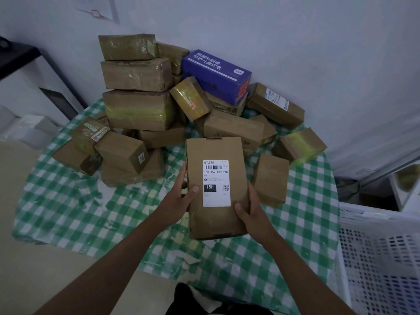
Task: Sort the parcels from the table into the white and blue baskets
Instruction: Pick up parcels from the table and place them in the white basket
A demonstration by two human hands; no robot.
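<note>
Cardboard parcels (138, 110) pile at ten to one o'clock on the green-checked worktop (68, 208). Left hand (179, 198) and right hand (252, 212) each keep a closed grip on the labelled parcel (216, 187), held at centre above the cloth. White basket (381, 253) sits at four o'clock.

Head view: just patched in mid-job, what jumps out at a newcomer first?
Front and centre, the left hand and right hand hold a brown parcel with a white shipping label facing up. Behind it, brown boxes are heaped on the green checked tablecloth, a blue box lying on top at the back. A white basket stands at the right edge.
</note>
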